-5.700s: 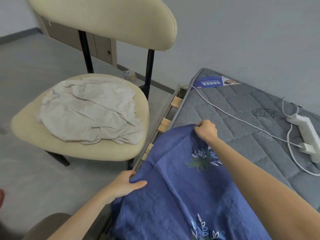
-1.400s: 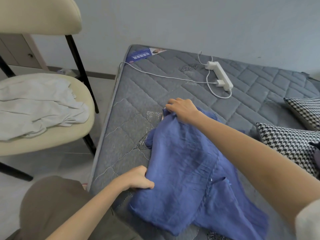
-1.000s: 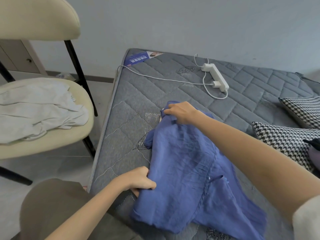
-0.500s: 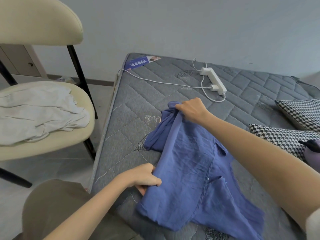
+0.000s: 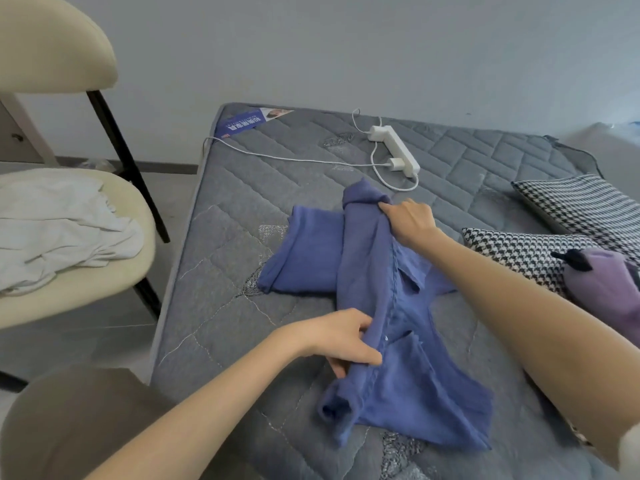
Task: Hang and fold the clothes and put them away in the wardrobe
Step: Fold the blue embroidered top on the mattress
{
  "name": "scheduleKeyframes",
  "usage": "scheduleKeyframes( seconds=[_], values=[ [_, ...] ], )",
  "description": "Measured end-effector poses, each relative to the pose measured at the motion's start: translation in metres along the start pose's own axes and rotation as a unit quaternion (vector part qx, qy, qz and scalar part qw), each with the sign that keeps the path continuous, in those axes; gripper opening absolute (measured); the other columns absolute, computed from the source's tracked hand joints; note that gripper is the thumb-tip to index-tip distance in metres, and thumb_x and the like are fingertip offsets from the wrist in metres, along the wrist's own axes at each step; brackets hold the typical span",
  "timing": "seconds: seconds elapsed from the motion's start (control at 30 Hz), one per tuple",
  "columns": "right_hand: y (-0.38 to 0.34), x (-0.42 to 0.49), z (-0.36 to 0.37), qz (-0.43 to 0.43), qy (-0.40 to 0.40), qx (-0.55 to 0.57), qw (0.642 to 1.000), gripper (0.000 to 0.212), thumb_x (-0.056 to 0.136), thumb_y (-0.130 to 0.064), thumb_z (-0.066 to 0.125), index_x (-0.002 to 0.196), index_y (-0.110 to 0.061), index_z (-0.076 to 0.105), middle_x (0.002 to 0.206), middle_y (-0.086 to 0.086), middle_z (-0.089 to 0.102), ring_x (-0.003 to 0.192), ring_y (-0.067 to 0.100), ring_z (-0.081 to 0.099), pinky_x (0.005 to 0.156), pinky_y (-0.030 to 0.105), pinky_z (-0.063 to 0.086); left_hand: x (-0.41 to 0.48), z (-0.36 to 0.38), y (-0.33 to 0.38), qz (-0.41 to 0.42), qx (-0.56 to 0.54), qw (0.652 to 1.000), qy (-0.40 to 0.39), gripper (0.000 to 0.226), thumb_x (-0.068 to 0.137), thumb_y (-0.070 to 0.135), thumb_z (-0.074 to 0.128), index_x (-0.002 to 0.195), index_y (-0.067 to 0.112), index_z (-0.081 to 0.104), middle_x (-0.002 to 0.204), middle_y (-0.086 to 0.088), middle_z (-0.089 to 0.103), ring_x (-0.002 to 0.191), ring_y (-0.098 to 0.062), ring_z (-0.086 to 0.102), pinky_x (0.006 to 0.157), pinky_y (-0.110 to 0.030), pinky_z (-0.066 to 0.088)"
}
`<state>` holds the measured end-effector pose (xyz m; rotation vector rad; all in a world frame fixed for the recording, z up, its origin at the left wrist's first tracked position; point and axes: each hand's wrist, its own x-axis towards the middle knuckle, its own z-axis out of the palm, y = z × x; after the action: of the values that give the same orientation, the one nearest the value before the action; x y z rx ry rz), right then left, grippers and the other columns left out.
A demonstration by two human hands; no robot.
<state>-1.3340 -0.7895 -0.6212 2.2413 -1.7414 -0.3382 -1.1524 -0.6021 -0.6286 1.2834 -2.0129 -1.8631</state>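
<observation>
Blue shirt (image 5: 381,271) on the mattress (image 5: 242,209), one side rolled over the middle; left hand (image 5: 339,341) fingers pinch the fold near the hem, right hand (image 5: 410,218) fingers grip the collar end; risk: thin cloth slips or bunches, and the loose sleeve (image 5: 308,251) drags the fold crooked.

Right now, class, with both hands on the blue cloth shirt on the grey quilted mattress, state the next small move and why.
Probably fold the sleeve back over the body: left hand and right hand pinch a lengthwise fold in the blue shirt, while that sleeve sticks out sideways on the mattress.
</observation>
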Motion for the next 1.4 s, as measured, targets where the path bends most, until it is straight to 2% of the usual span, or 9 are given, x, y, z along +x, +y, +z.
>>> scheduleKeyframes(
  seconds=[0.17, 0.5, 0.67, 0.83, 0.97, 1.07, 1.17, 1.3, 1.4],
  values=[
    [0.041, -0.022, 0.030, 0.028, -0.023, 0.050, 0.998, 0.054, 0.093, -0.015, 0.047, 0.145, -0.021, 0.031, 0.118, 0.010, 0.062, 0.117, 0.031, 0.047, 0.078, 0.039, 0.043, 0.047, 0.043, 0.017, 0.028, 0.058, 0.997, -0.040, 0.029, 0.082, 0.012, 0.060, 0.072, 0.018, 0.033, 0.061, 0.004, 0.037, 0.054, -0.017, 0.047, 0.061, -0.038, 0.055],
    [0.104, -0.057, 0.077, 0.116, -0.101, 0.049, 0.987, 0.053, 0.094, -0.013, 0.044, 0.145, -0.016, 0.029, 0.137, 0.008, 0.053, 0.128, 0.030, 0.039, 0.096, 0.043, 0.038, 0.114, 0.109, 0.041, 0.055, 0.059, 0.992, -0.096, 0.029, 0.081, 0.013, 0.058, 0.068, 0.018, 0.032, 0.056, 0.005, 0.039, 0.049, -0.014, 0.039, 0.051, -0.025, 0.037],
    [0.115, -0.076, 0.103, 0.084, -0.176, 0.044, 0.980, 0.064, 0.096, -0.020, 0.045, 0.153, -0.019, 0.015, 0.157, -0.001, 0.024, 0.142, 0.025, 0.022, 0.108, 0.045, 0.030, 0.123, 0.128, 0.039, -0.004, -0.007, 0.986, -0.167, 0.022, 0.090, 0.022, 0.057, 0.111, 0.015, 0.056, 0.091, -0.002, 0.060, 0.076, -0.017, 0.059, 0.070, -0.028, 0.053],
    [0.105, -0.082, 0.109, 0.128, -0.097, 0.129, 0.979, 0.060, 0.090, -0.014, 0.046, 0.148, -0.020, 0.031, 0.154, 0.005, 0.026, 0.139, 0.028, 0.026, 0.109, 0.049, 0.027, 0.126, 0.099, 0.011, 0.022, 0.034, 0.999, -0.008, 0.014, 0.087, 0.028, 0.060, 0.096, 0.020, 0.067, 0.082, 0.004, 0.065, 0.063, -0.004, 0.058, 0.062, -0.017, 0.049],
    [0.089, -0.106, 0.111, 0.248, 0.052, 0.331, 0.909, 0.033, 0.089, -0.011, 0.048, 0.122, -0.008, 0.048, 0.126, 0.013, 0.047, 0.114, 0.032, 0.047, 0.088, 0.043, 0.043, 0.128, 0.055, -0.005, -0.033, 0.074, 0.971, 0.227, 0.023, 0.082, 0.038, 0.063, 0.064, 0.026, 0.055, 0.060, 0.015, 0.056, 0.060, -0.005, 0.053, 0.058, -0.021, 0.040],
    [0.081, -0.131, 0.122, 0.318, 0.017, 0.412, 0.854, 0.036, 0.095, -0.026, 0.052, 0.114, 0.003, 0.043, 0.118, 0.022, 0.050, 0.107, 0.037, 0.053, 0.088, 0.044, 0.045, 0.126, 0.030, -0.015, -0.103, 0.093, 0.936, 0.324, 0.026, 0.081, 0.042, 0.061, 0.070, 0.021, 0.050, 0.073, 0.010, 0.059, 0.078, -0.018, 0.059, 0.063, -0.029, 0.038],
    [0.082, -0.158, 0.137, 0.370, -0.115, 0.420, 0.821, 0.063, 0.097, -0.047, 0.046, 0.119, 0.012, 0.041, 0.114, 0.027, 0.059, 0.107, 0.039, 0.058, 0.086, 0.043, 0.047, 0.126, 0.021, -0.021, -0.149, 0.121, 0.932, 0.306, 0.040, 0.082, 0.051, 0.059, 0.066, 0.017, 0.043, 0.087, -0.009, 0.065, 0.089, -0.027, 0.062, 0.070, -0.035, 0.044],
    [0.082, -0.171, 0.133, 0.344, -0.209, 0.439, 0.803, 0.062, 0.092, -0.065, 0.038, 0.062, -0.010, 0.042, 0.080, 0.015, 0.056, 0.075, 0.029, 0.059, 0.075, 0.035, 0.048, 0.132, 0.025, -0.024, -0.170, 0.137, 0.943, 0.252, 0.055, 0.083, 0.057, 0.056, 0.075, 0.002, 0.059, 0.098, -0.018, 0.065, 0.097, -0.033, 0.062, 0.080, -0.038, 0.049],
    [0.076, -0.172, 0.129, 0.335, -0.217, 0.526, 0.751, 0.061, 0.082, -0.065, 0.058, 0.083, -0.004, 0.061, 0.086, 0.009, 0.066, 0.081, 0.026, 0.067, 0.075, 0.035, 0.054, 0.139, 0.029, -0.019, -0.153, -0.093, 0.959, 0.219, 0.040, 0.087, 0.047, 0.062, 0.101, 0.010, 0.064, 0.107, -0.002, 0.068, 0.095, -0.018, 0.063, 0.076, -0.029, 0.050]
  ],
)
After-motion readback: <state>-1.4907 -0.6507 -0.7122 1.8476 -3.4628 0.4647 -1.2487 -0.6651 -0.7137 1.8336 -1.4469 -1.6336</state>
